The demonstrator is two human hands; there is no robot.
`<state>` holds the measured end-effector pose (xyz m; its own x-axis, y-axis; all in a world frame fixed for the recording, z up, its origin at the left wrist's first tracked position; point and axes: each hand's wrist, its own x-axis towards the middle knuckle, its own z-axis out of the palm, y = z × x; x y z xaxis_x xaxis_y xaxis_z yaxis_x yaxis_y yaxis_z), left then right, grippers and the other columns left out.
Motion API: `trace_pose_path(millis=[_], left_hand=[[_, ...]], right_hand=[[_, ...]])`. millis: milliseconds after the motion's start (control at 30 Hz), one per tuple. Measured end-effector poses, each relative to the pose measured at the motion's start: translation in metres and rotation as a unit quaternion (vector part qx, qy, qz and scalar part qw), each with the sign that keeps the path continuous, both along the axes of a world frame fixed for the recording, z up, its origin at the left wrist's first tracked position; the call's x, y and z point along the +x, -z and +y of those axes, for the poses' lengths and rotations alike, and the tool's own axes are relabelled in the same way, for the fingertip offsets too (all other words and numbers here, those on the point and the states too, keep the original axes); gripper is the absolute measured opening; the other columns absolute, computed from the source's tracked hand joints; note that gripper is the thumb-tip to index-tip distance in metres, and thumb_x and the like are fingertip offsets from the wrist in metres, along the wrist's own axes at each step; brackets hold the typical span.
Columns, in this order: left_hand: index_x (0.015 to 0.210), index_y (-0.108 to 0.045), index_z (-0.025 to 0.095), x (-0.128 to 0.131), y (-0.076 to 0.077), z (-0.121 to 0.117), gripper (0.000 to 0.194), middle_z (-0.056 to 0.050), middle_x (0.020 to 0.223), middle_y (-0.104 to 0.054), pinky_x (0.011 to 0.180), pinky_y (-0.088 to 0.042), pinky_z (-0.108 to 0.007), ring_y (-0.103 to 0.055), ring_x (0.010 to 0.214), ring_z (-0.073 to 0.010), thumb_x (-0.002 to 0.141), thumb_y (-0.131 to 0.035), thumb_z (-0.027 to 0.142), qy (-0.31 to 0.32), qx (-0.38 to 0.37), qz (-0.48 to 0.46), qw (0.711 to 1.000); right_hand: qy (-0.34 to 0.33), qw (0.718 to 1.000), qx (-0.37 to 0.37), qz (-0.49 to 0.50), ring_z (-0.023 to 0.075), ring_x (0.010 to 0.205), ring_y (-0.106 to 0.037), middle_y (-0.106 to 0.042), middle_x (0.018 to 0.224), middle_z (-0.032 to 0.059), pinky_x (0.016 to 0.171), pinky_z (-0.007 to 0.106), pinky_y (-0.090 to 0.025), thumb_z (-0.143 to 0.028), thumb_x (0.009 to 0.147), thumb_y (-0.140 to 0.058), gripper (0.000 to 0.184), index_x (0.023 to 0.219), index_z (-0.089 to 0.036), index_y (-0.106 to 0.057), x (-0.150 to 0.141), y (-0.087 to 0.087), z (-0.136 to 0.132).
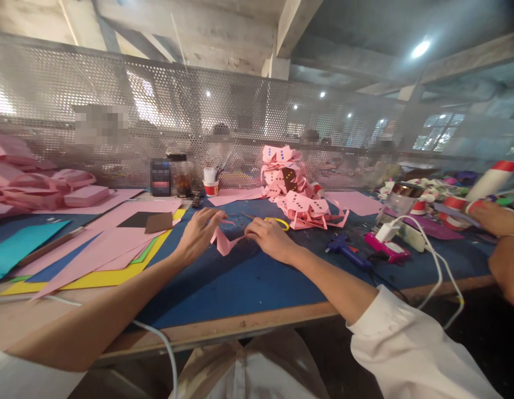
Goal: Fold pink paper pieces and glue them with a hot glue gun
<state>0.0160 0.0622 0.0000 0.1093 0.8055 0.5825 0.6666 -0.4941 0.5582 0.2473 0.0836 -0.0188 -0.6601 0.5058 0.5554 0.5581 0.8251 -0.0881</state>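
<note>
Between my two hands is a folded pink paper piece (223,242) with thin strips, held just above the blue table mat. My left hand (198,233) is closed on its left side, the fingers curled over the edge. On the other side, my right hand (270,237) pinches the end of a narrow strip of the same piece. Scissors with yellow handles (278,223) lie on the mat just behind my right hand, partly hidden by it. Farther back stands a heap of pink paper pieces (296,191) printed with small dark squares.
On the left lie coloured paper sheets (111,249) and a pile of pink paper shapes (40,177). A phone (161,177), a jar (182,176) and a cup (210,183) stand behind. To the right are a blue glue gun (346,250), a pink power strip (387,249) and another person's hand (495,218).
</note>
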Motion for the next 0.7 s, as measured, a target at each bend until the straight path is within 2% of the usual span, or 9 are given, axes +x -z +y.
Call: trace_pose_path(millis=[133,267,500,700], left_hand=[[0.105,-0.071,0.02,-0.012,0.01,0.018,0.049,-0.009,0.116,-0.069,0.097,-0.041,-0.037,-0.059,0.111,-0.0274,0.095,-0.035,0.052,-0.026,-0.073,-0.03,0.997],[0.111,-0.07,0.018,-0.015,0.013,0.02,0.054,-0.008,0.103,-0.074,0.089,-0.046,-0.035,-0.064,0.099,-0.0272,0.093,-0.035,0.055,-0.019,-0.117,-0.034,0.992],[0.095,-0.075,0.019,-0.014,0.011,0.019,0.044,-0.005,0.095,-0.074,0.08,-0.046,-0.031,-0.064,0.091,-0.0248,0.089,-0.042,0.048,-0.008,-0.105,-0.043,0.994],[0.094,-0.074,0.017,-0.013,0.014,0.019,0.035,-0.006,0.088,-0.073,0.071,-0.046,-0.029,-0.063,0.081,-0.022,0.083,-0.049,0.038,0.007,-0.114,-0.081,0.99]], right_hand=[[-0.007,1.0,0.006,0.002,0.014,0.091,-0.059,-0.064,0.098,0.0021,0.085,0.03,-0.035,-0.025,0.099,-0.049,0.015,0.096,-0.021,-0.064,0.001,-0.001,0.001],[-0.004,1.0,-0.003,0.008,0.0135,0.088,-0.06,-0.064,0.095,0.0013,0.084,0.028,-0.037,-0.026,0.098,-0.051,0.015,0.097,-0.022,-0.065,0.003,0.0,0.005],[0.001,0.999,-0.029,0.038,0.0135,0.085,-0.062,-0.066,0.094,0.0013,0.08,0.026,-0.039,-0.025,0.097,-0.053,0.014,0.098,-0.022,-0.066,0.007,-0.001,0.013],[0.01,0.998,-0.037,0.04,0.0135,0.085,-0.062,-0.066,0.094,0.0012,0.08,0.025,-0.04,-0.026,0.098,-0.051,0.014,0.099,-0.022,-0.065,0.011,-0.003,0.014]])
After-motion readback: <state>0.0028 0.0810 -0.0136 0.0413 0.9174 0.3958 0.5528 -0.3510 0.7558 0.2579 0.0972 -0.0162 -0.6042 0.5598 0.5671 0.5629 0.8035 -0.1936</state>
